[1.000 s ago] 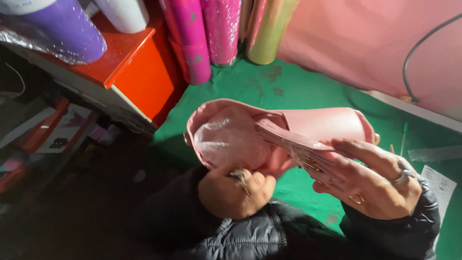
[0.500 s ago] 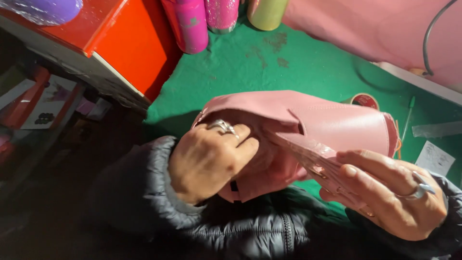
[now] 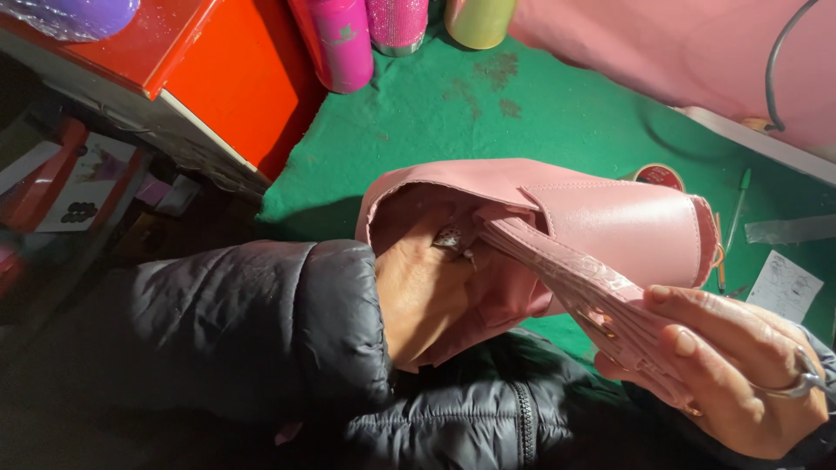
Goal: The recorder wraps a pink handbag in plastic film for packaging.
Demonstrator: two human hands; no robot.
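A pink leather bag (image 3: 610, 222) lies on its side over the green table top (image 3: 522, 122), its opening turned toward me. My left hand (image 3: 427, 296), in a dark padded sleeve and wearing a ring, reaches into the opening; its fingers are hidden inside. My right hand (image 3: 740, 374), with a ring on one finger, grips the bag's pink strap (image 3: 583, 287) at the lower right and holds it taut away from the bag.
A red box (image 3: 209, 78) stands at the upper left beside pink, glittery and yellow-green rolls (image 3: 344, 43). A large pink sheet (image 3: 679, 52) with a dark cable lies at the back right. A small round tin (image 3: 659, 177), a pen and paper slips lie at the right.
My left hand has gone from resting on the outside of the bag to reaching inside its opening. The view has shifted closer and lower.
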